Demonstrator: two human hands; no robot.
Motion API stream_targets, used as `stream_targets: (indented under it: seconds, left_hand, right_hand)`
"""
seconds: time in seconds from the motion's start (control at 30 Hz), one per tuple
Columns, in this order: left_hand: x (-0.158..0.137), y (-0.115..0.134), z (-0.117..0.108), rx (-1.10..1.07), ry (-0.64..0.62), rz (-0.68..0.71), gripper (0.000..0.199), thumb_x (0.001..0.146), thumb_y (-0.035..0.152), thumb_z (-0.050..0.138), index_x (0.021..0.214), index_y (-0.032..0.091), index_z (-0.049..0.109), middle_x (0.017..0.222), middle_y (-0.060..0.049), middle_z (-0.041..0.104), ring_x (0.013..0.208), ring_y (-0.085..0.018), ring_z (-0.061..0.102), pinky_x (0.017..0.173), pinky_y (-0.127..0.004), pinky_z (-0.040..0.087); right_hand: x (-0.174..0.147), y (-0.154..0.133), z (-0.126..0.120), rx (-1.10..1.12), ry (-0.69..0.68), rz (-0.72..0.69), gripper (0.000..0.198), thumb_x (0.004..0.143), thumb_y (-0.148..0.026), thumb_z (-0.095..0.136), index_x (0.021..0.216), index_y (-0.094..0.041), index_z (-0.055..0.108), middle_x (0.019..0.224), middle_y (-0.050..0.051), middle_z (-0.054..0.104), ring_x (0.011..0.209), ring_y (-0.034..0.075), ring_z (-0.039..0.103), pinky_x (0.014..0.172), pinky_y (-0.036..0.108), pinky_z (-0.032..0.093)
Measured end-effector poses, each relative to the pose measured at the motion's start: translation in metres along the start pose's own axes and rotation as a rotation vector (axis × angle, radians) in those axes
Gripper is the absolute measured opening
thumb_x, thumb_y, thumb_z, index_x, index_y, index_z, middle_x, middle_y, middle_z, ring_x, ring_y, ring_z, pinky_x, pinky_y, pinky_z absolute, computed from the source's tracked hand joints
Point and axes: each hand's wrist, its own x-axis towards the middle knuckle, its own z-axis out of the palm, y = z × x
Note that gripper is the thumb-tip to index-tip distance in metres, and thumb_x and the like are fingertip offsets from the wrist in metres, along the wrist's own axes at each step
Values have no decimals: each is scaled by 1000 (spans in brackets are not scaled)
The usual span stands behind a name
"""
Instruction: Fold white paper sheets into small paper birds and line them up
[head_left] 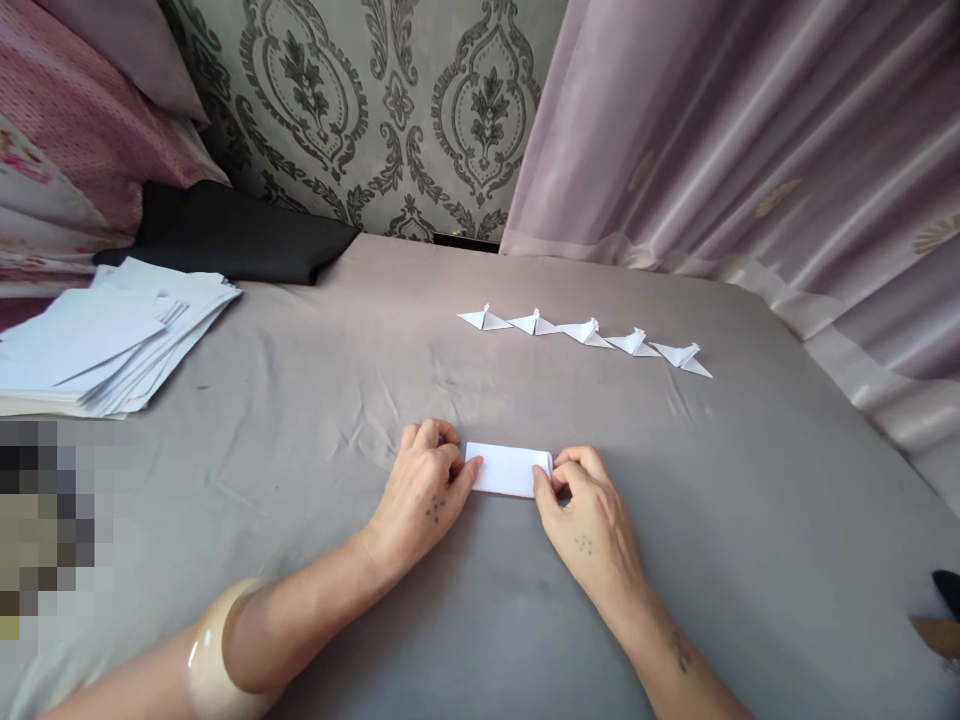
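Bright, soft daylight through the curtain (pixel 750 130) at two o'clock. Faint shadows only, under the hands and the paper stack (pixel 105 340) at nine o'clock. No glare. Sharp at centre; bent and stretched toward the edges. Pixelated block (pixel 45 530) at eight o'clock.

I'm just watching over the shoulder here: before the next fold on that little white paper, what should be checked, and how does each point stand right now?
1. Left hand on the folded paper: ok, fingers touch its left end.
2. Right hand on it: ok, fingertips pinch the right end.
3. Paper flat on the grey sheet: ok.
4. Edges aligned: cannot tell, fingers cover the ends.
5. Five finished paper figures out of the way: ok, in a row farther back.
6. Paper stack present: ok, at the left.
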Motion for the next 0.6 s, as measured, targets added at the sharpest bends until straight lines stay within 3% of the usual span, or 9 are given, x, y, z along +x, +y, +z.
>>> stream_targets:
  seconds: [0.6]
  left_hand:
    - [2, 3, -5, 69, -60, 0, 34, 94, 31, 48, 64, 18, 53, 99, -8, 53, 87, -21, 49, 76, -36, 48]
  right_hand:
    - [2, 0, 2, -22, -23, -5, 31, 90, -29, 51, 63, -22, 40, 87, 4, 57, 64, 13, 53, 60, 29, 40]
